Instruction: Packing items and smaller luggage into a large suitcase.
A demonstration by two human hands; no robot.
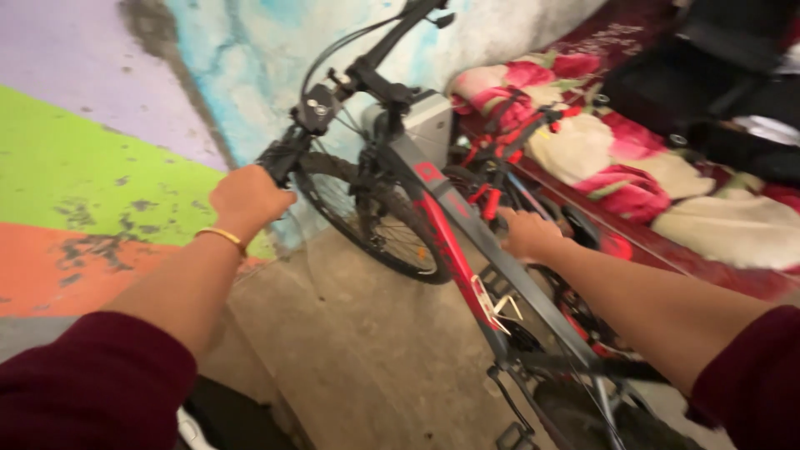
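Bicycle (454, 229) stood on the rough concrete floor (367, 350), leaning between a painted wall (100, 167) and a bed. Frame was grey and red, matte tubing, angular in section; front wheel (375, 221) had a knobbly black tyre and thin spokes, turned toward the wall.

Left hand (247, 200) was closed round the black rubber grip of the handlebar (333, 100), fingers wrapped out of sight on the far side. A thin gold bangle (222, 237) sat on that wrist. Right hand (527, 233) was clamped on the top tube, knuckles up, just beside a red folded part.

Both sleeves were dark maroon, pushed up the forearms.

Wall plaster was scuffed and flaking, in bands of lilac, green, orange and mottled blue. Blanket (633, 167) on the bed was plush, cream with large red roses.
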